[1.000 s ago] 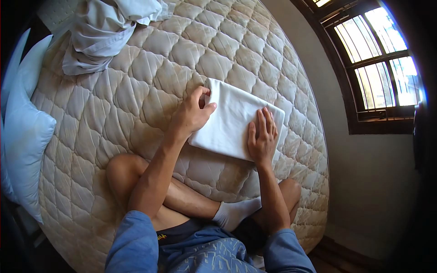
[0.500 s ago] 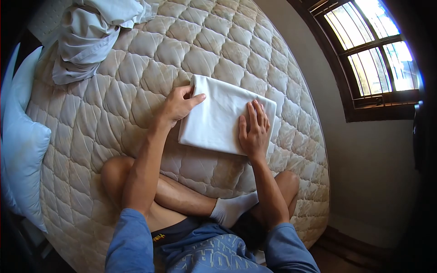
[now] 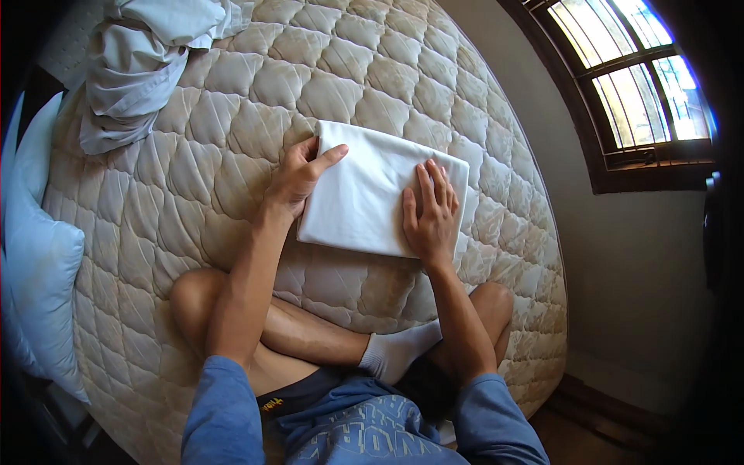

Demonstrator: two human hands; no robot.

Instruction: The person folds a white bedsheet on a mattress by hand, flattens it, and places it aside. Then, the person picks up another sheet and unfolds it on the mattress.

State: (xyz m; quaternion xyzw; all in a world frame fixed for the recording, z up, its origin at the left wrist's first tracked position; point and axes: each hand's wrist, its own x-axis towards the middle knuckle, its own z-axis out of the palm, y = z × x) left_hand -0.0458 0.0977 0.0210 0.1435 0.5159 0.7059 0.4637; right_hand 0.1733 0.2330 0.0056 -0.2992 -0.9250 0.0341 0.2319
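A white cloth (image 3: 364, 194), folded into a flat, neat rectangle, lies on the quilted mattress in front of my crossed legs. My left hand (image 3: 301, 174) grips its left edge near the far corner, thumb on top and the other fingers hidden under or behind the edge. On the right part of the cloth my right hand (image 3: 432, 209) rests flat, palm down, fingers stretched out and pointing away from me. Whether the cloth is a sheet or a pillowcase, I cannot tell.
The beige quilted mattress (image 3: 232, 170) spreads all around me. Crumpled white fabric (image 3: 128, 77) lies at the far left, and white pillows (image 3: 46, 271) are along the left edge. A barred window (image 3: 635, 85) is in the wall on the right.
My left hand and the cloth's left edge have shifted slightly left and away from me, with the view also moving a little. My right hand stays flat on the cloth.
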